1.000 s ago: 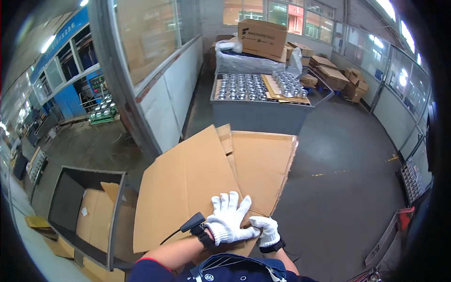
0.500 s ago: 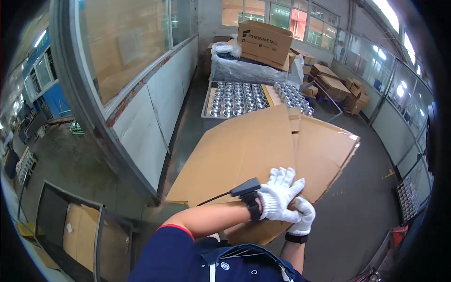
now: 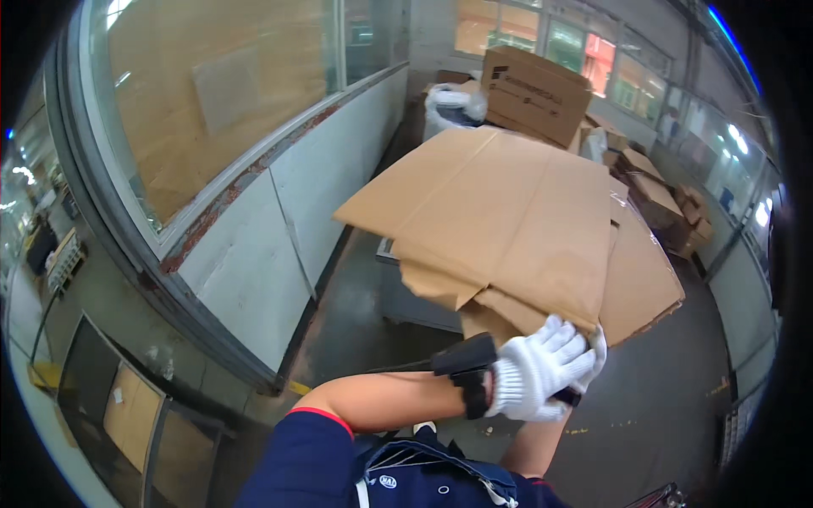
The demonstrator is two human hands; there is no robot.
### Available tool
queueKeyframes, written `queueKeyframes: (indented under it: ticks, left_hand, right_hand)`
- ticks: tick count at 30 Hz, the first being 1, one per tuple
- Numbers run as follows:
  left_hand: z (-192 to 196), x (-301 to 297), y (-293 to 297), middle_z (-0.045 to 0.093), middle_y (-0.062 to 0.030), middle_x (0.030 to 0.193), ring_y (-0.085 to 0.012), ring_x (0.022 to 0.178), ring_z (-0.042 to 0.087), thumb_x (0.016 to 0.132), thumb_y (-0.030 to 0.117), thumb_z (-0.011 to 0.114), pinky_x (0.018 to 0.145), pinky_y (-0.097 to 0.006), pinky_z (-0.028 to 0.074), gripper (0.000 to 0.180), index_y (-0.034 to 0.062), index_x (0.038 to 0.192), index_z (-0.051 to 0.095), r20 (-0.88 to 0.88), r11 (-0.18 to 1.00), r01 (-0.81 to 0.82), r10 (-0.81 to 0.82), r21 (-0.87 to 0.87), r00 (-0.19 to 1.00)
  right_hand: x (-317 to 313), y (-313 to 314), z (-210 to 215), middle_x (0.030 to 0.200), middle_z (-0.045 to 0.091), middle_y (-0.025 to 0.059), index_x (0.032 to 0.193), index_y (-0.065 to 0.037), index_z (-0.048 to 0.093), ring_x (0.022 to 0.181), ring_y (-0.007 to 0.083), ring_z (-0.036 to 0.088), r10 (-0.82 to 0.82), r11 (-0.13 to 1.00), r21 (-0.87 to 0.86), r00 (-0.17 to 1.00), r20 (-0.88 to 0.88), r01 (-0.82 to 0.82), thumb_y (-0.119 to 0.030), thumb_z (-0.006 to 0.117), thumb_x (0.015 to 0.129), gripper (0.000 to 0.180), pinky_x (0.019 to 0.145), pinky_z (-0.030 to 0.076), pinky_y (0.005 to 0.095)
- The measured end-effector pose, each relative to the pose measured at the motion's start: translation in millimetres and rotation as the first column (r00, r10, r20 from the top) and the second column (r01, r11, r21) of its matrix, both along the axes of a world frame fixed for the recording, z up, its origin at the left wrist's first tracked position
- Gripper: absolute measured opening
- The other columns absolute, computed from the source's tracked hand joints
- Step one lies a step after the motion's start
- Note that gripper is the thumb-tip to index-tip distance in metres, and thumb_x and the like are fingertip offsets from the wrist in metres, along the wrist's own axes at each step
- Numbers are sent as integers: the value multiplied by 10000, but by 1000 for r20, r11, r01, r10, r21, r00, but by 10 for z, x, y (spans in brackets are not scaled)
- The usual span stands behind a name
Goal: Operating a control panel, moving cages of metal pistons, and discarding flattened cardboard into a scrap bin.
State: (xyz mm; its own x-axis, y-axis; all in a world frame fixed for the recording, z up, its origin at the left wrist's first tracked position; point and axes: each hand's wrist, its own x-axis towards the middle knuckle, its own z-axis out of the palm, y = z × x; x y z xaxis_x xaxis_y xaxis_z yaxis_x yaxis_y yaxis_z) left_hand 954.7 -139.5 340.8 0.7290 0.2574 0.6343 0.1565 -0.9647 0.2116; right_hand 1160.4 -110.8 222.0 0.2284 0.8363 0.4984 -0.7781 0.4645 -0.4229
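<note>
A loose stack of flattened cardboard (image 3: 517,220) spreads out in front of me, its brown sheets fanned and partly folded. Both hands are at its near corner, in white knit gloves. My left hand (image 3: 542,368) crosses over from the left, its fingers together against the cardboard's near edge, with a black device strapped to the wrist. Behind it, my right hand (image 3: 599,354) is closed on the same corner; the left hand covers most of it.
A grey metal container (image 3: 415,296) lies beneath the cardboard. Beyond stands a large open carton (image 3: 538,97), with more cartons (image 3: 656,190) at the back right. A panelled partition (image 3: 246,229) runs along the left. An open-topped bin (image 3: 127,406) holding cardboard stands at lower left.
The cardboard has lifted and swung forward and right, now covering the rows of shiny metal parts. My left hand has moved right, over the right hand. The view has turned somewhat left.
</note>
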Motion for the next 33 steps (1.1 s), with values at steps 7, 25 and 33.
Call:
queueKeyframes:
  ticks: [7,25,33]
  left_hand:
    - [-979,-1219,669,615,-210,1078,-396,1040,587,837,478,632,913,-480,494,612,28,1238,525,-413,651,-610,453,-452,790]
    - [-2366,-3831,-2114,523,-177,1449,-348,1313,527,864,669,528,1068,-443,433,845,86,1470,439,-976,-903,-369,206,-219,74]
    - [-2154,-4734,-2567,572,-230,1370,-374,1245,574,866,606,561,1031,-455,460,786,64,1429,468,-931,-949,-40,314,-313,-185]
  right_hand:
    - [625,2065,-1614,1032,664,60,1100,-129,621,1038,317,611,255,535,-844,960,119,-37,-388,588,939,307,854,490,511]
    - [-4320,1243,-1890,1208,691,162,1384,-22,538,1124,279,657,439,770,-628,-620,650,-113,-289,651,921,546,970,485,329]
    - [-6783,68,-1011,1456,496,236,1475,27,386,1342,280,511,349,616,-465,-310,885,-636,-173,642,929,635,1118,395,337]
